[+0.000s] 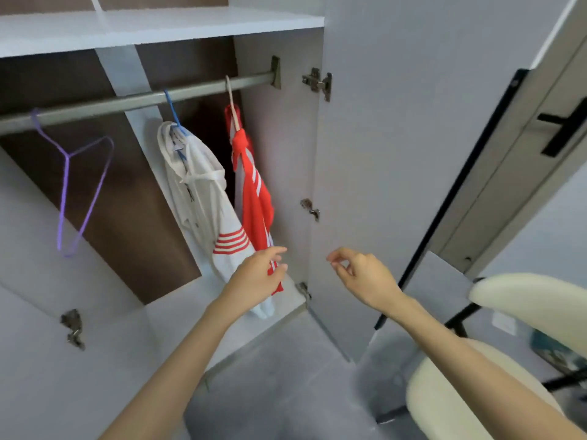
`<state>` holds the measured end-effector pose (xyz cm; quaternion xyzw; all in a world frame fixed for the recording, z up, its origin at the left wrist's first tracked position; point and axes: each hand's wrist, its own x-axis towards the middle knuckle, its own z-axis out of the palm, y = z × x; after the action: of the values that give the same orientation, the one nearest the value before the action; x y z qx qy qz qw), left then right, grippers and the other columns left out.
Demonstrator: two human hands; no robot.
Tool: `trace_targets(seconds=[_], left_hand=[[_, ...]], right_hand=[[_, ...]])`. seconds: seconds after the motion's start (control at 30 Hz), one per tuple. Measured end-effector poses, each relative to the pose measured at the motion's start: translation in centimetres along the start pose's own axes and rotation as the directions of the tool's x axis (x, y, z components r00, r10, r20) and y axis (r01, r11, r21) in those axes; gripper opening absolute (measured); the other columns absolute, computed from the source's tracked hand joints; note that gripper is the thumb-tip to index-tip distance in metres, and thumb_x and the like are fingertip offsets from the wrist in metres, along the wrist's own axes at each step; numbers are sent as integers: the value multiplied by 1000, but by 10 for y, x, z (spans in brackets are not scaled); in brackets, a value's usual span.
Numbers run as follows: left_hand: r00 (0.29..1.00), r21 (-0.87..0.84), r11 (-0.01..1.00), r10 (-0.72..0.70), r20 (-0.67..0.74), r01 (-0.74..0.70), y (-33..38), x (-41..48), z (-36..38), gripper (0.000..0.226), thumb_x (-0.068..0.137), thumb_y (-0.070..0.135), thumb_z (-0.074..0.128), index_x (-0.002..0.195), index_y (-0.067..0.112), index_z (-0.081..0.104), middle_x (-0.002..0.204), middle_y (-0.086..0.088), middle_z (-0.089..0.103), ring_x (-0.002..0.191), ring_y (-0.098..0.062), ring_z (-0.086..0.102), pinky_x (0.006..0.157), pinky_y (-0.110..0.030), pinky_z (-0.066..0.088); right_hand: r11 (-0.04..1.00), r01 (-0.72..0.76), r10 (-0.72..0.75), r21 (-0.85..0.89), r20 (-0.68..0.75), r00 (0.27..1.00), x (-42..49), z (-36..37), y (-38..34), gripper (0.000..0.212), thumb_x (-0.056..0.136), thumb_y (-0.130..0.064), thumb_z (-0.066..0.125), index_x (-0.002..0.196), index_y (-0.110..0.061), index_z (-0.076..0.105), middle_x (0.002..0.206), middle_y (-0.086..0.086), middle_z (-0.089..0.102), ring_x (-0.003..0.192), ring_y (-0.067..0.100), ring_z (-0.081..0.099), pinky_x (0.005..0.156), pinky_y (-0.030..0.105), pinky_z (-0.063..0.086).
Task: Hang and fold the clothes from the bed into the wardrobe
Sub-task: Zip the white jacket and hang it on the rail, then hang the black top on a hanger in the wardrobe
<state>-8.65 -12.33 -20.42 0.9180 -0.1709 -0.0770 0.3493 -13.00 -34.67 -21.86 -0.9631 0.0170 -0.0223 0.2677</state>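
Red top with white stripes hangs on a pale hanger right at the right end of the rail, almost against the side wall of the wardrobe. Just to its left there's a white top with red stripes on the sleeve. It's on a blue hanger, kinda bunched up and sitting crooked. Way over toward the left end of the rail a purple hanger dangles with nothing on it, well apart from the other two.

The left hand is down at the bottom hem of the red top, thumb above and fingers below the fabric edge. Honestly I can't tell if it's pinching the cloth or just brushing it, since the hand covers that bit. The right hand floats in front of the open door, fingers loosely curled, thumb and forefinger close together, nothing in it.

A cream chair with a black frame pokes in at the bottom right corner.
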Motion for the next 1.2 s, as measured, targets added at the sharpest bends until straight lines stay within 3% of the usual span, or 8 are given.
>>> trace_targets(seconds=[0.33,0.47,0.57,0.67,0.8,0.93,1.07,1.2], left_hand=[[951,49,982,162,263,-181,136,-43,182,39,97,26,53,135,21,51,128,3,60,116,-15,56,100,-30,41],[909,36,969,217,356,-245,192,-71,258,39,97,31,51,136,26,48,129,7,58,116,-12,55,96,-26,40],[870,8,963,241,431,-270,229,-94,309,40,97,31,50,137,25,47,126,7,59,115,-12,55,97,-29,42],[821,-4,951,268,504,-308,259,-112,352,38,96,29,50,134,26,49,121,8,62,110,-11,57,89,-25,41],[747,-16,935,293,597,-354,295,-132,398,38,94,26,52,132,25,52,109,12,61,106,-14,60,90,-27,43],[661,-50,905,345,667,-422,327,-147,434,38,94,26,51,132,26,52,114,10,62,105,-13,60,95,-32,46],[556,-90,869,388,735,-486,355,-153,465,39,94,27,49,133,26,50,120,8,60,108,-11,57,96,-31,45],[439,-144,834,418,795,-532,384,-156,494,40,94,21,49,134,21,50,123,3,60,109,-15,58,98,-30,43]], right_hand=[[949,-315,316,34,-37,948,-192,-52,174,22,99,-27,48,115,-25,62,114,-8,67,99,18,62,75,27,42],[911,-409,412,60,-50,910,-278,-70,237,22,99,-27,47,116,-26,62,116,-12,66,88,12,60,78,29,47],[867,-491,497,87,-72,865,-342,-80,272,22,99,-26,48,116,-26,62,114,-13,66,78,5,55,69,26,42],[800,-586,598,124,-89,797,-398,-88,296,21,98,-26,48,115,-27,61,112,-14,66,80,7,57,73,27,45],[693,-685,717,224,-120,687,-460,-94,315,22,97,-22,50,115,-21,63,113,-9,67,97,16,62,88,35,49],[582,-763,813,281,-159,561,-506,-92,329,25,96,-20,51,119,-19,61,113,-2,66,100,16,61,83,28,46],[482,-808,876,340,-200,439,-537,-89,344,29,96,-17,51,124,-17,59,119,0,62,105,17,58,77,18,34],[367,-845,927,390,-229,297,-558,-89,360,31,96,-19,52,127,-17,56,125,4,55,110,23,55,87,32,43]])
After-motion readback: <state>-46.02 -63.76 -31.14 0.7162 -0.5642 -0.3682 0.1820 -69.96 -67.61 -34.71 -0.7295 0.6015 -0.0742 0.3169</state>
